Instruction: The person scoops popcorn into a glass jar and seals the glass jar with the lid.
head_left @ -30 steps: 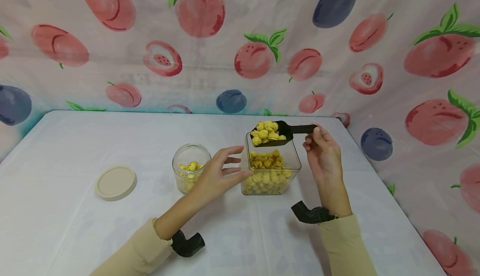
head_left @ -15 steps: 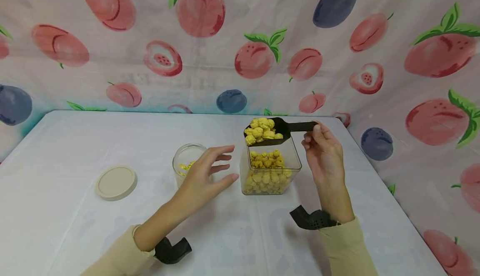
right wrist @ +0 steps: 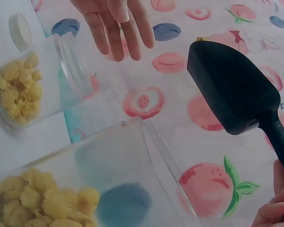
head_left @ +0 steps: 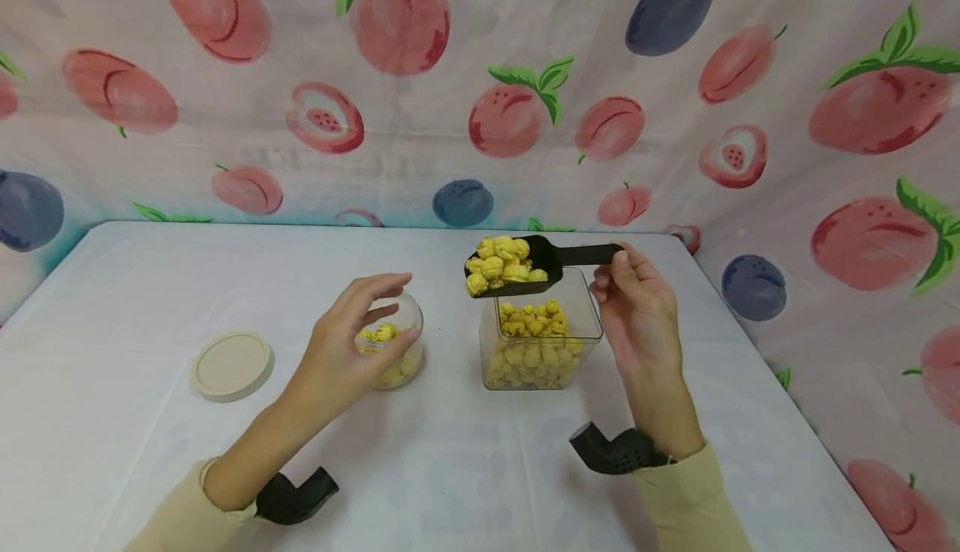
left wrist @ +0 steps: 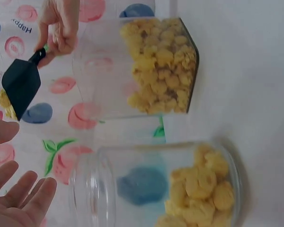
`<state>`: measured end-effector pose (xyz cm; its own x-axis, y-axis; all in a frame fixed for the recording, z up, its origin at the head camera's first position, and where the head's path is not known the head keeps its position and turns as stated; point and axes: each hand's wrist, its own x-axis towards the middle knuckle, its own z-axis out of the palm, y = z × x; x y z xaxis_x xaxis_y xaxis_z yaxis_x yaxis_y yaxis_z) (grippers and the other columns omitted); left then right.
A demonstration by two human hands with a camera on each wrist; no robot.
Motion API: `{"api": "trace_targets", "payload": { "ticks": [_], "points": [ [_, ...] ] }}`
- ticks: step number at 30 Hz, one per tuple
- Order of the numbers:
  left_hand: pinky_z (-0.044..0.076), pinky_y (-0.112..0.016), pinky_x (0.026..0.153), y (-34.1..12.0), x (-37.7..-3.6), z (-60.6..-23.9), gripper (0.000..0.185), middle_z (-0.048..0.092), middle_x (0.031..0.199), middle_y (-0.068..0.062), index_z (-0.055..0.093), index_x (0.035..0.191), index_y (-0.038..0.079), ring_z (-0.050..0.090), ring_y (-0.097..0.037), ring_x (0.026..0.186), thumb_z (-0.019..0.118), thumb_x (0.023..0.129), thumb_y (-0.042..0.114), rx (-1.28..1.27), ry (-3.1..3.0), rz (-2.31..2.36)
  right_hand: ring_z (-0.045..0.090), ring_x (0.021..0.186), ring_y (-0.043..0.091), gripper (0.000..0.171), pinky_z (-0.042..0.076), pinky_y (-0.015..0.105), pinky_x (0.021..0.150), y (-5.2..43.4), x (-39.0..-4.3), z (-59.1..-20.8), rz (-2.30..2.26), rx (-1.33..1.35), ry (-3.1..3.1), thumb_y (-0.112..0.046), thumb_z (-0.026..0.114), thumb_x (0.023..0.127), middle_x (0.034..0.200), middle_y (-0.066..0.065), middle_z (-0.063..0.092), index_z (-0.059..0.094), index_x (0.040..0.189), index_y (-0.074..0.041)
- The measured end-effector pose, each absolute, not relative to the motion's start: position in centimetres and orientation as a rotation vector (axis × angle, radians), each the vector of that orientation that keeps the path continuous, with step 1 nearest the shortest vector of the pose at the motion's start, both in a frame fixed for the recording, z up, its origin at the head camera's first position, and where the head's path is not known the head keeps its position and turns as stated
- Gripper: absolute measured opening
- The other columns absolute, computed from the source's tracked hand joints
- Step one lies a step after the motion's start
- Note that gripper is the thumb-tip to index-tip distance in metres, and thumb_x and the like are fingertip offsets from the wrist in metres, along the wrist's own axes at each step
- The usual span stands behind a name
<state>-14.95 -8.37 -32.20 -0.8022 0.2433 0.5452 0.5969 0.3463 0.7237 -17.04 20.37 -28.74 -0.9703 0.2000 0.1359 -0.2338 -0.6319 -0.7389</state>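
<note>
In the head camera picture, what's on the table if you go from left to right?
Lid → left hand by the round jar → square tub with the full scoop above it → right hand.

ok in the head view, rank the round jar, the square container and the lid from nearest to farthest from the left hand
1. Round jar: right behind the left hand, whose fingers curve over its near side.
2. Square container: to the hand's right, past the jar, under the loaded scoop.
3. Lid: lying flat out to the hand's left, about as far as the container; too close to call between these two.
</note>
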Motion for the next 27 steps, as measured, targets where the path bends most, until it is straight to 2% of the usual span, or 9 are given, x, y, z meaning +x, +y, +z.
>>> {"api": "trace_targets", "payload": {
  "ticks": [5,11,15,18,23,27],
  "points": [
    [0.046,-0.018,0.096,-9.8,-15.3,-32.7,0.057,0.054,0.126,-0.004,0.052,0.128,0.008,0.049,-0.007,0.116,0.073,0.076,-0.001,-0.745,-2.221,-1.395,0.047,0.068,0.015,0.008,0.035,0.021,0.059,19.8,-16.9,-28.8,2.650,0.086,-1.221,-0.008,0.058,0.089,0.075,0.005,0.058,0.064,0.093,-0.005],
    [0.040,-0.011,0.098,-11.6,-15.6,-33.6,0.063,0.052,0.128,-0.003,0.051,0.130,0.011,0.047,-0.006,0.118,0.077,0.073,0.002,-0.681,-2.291,-1.320,0.048,0.067,0.014,0.008,0.035,0.021,0.059,19.1,-16.6,-29.0,2.650,0.129,-1.253,-0.006,0.057,0.090,0.076,0.004,0.059,0.063,0.095,-0.005],
    [0.040,-0.011,0.098,-12.5,-15.7,-34.5,0.065,0.050,0.131,-0.004,0.048,0.134,0.013,0.048,-0.017,0.119,0.076,0.075,0.007,-0.618,-2.378,-1.332,0.049,0.066,0.014,0.008,0.037,0.021,0.059,18.5,-16.5,-29.0,2.647,0.139,-1.269,-0.005,0.055,0.091,0.075,0.003,0.059,0.063,0.093,-0.005],
    [0.042,-0.016,0.098,-13.1,-15.7,-34.8,0.065,0.048,0.131,-0.005,0.045,0.136,0.014,0.048,-0.025,0.119,0.075,0.078,0.012,-0.567,-2.448,-1.381,0.050,0.066,0.014,0.008,0.039,0.020,0.060,18.1,-16.4,-29.1,2.643,0.139,-1.288,-0.004,0.055,0.091,0.074,0.003,0.060,0.062,0.093,-0.006],
    [0.046,-0.034,0.096,-13.5,-15.7,-35.1,0.065,0.044,0.135,-0.009,0.041,0.138,0.011,0.048,-0.026,0.120,0.073,0.081,0.015,-0.519,-2.522,-1.488,0.053,0.066,0.013,0.008,0.042,0.019,0.059,17.7,-16.2,-29.4,2.654,0.170,-1.304,-0.003,0.055,0.091,0.074,0.003,0.061,0.062,0.095,-0.006],
    [0.046,-0.041,0.097,-13.6,-15.8,-35.3,0.066,0.041,0.139,-0.012,0.038,0.139,0.010,0.048,-0.029,0.120,0.071,0.083,0.019,-0.495,-2.579,-1.555,0.054,0.067,0.012,0.008,0.043,0.018,0.060,17.3,-16.1,-29.6,2.667,0.191,-1.324,-0.004,0.056,0.090,0.074,0.003,0.062,0.062,0.095,-0.005]
  ]
}}
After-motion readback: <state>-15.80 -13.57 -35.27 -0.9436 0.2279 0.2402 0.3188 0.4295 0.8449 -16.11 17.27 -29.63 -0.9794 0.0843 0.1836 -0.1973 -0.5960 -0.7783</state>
